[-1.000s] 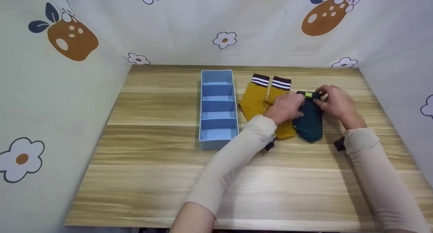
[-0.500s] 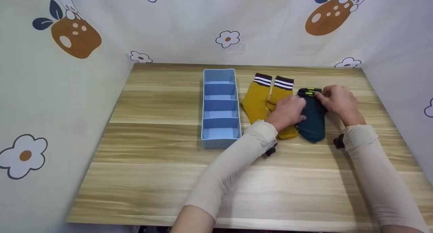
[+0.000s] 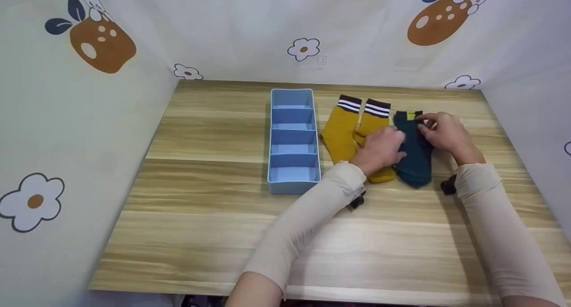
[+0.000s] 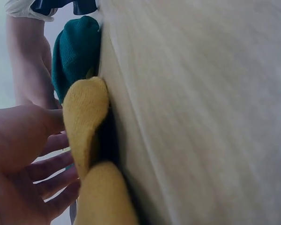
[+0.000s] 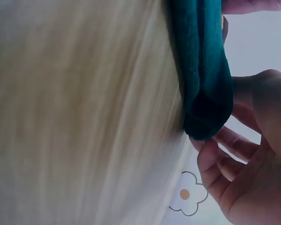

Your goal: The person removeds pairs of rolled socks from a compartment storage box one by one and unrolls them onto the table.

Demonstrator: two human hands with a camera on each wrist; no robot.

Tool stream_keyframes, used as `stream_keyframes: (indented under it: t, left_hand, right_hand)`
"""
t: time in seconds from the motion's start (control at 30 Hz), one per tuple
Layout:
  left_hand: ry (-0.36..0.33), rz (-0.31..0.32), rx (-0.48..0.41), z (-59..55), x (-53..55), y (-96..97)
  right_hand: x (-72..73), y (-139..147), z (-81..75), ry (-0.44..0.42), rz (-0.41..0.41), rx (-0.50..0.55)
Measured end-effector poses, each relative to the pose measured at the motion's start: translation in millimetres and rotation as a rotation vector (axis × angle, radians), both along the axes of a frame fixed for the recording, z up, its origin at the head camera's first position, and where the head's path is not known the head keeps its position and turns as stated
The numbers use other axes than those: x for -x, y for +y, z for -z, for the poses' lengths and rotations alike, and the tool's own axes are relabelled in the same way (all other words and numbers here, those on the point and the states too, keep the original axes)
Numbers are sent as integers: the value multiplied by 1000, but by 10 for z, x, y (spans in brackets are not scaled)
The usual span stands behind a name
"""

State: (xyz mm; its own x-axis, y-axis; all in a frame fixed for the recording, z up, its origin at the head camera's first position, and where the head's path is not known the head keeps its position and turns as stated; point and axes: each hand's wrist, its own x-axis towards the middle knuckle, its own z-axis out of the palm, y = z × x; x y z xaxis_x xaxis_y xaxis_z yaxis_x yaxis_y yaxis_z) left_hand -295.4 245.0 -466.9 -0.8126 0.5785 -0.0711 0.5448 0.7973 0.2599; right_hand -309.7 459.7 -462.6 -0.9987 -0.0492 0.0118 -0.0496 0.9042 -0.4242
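A dark green pair of socks [image 3: 413, 157] lies flat on the table, cuffs away from me, with a yellow-green label at the top. My right hand [image 3: 448, 130] pinches the right side of the cuff between thumb and fingers; in the right wrist view those fingers [image 5: 215, 176] are at the edge of the green fabric. My left hand [image 3: 381, 147] rests across the mustard sock and the green pair's left edge, its fingers [image 4: 51, 166] loosely extended. Two mustard socks [image 3: 340, 133] with striped dark cuffs lie left of the green pair, partly hidden by the left hand.
A blue box [image 3: 292, 188] with several compartments in a row stands left of the socks. The wood-grain table [image 3: 200, 235] meets patterned wall cloth [image 3: 250, 43] at the back and sides. My left forearm passes close to the box's near right corner.
The green cuff, bunched and folded earlier, is now drawn out flatter and farther from me, its label facing up. My right hand moved slightly with it; the left stayed nearly still.
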Motion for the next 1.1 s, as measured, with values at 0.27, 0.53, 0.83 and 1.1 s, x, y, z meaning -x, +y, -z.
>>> stream_keyframes:
  t: [0.27,0.53,0.83,1.1]
  left_hand:
    - [29,57,3,38,1,-27]
    - [-54,59,-68,6,-8,-57]
    - [-143,59,-120,-24,-25,-30]
    - [-218,101,-122,-51,-12,-87]
  right_hand:
    - [-116,94,-6,112,100,42]
    - [-192,221,2,-19,117,74]
    - [-193,257,-9,-121,140,145]
    - [-197,245,-2,-161,164,143]
